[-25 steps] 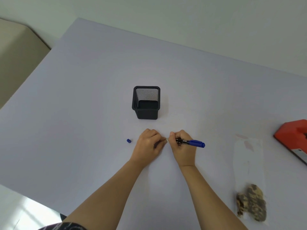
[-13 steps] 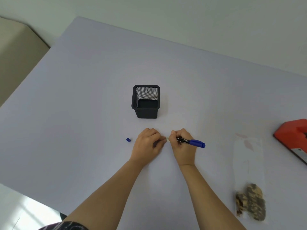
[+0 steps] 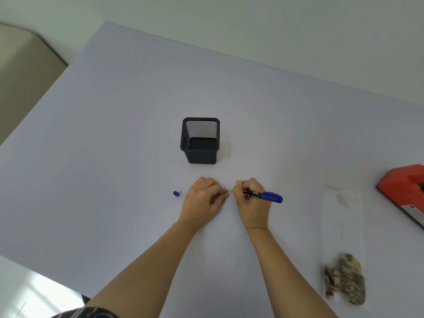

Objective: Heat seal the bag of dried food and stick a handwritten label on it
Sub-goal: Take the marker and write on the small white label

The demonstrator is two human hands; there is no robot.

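Head view, and both hands have met on the worktop (image 3: pixel 114 157) just in front of the mesh pen holder (image 3: pixel 200 141), on its near side. The left hand (image 3: pixel 203 200) lies knuckles-up, fingers curled close together, thumb and forefinger pinching the left end of a small white label (image 3: pixel 230 193). The right hand (image 3: pixel 252 203) sits right beside it, fingers bunched tight round a marker (image 3: pixel 263 195) in a writing grip. The tip is down on the label, though the knuckles hide the point itself.

That label is in the gap between the two hands, straight in front of the holder, lying flat with its long axis left to right. The marker runs the same way, its blue end poking out to the right and dipping a touch toward the near edge.

A loose blue cap (image 3: pixel 176 193) sits in front of the holder and slightly left, apart from the left hand. Well right of the holder and nearer, the clear bag (image 3: pixel 341 226) lies flat, long axis running near to far, with the dried food (image 3: pixel 346 278) heaped in its near end and the empty end pointing away. Far right of the holder, a red heat sealer (image 3: pixel 403 187) is cut off by the frame edge.
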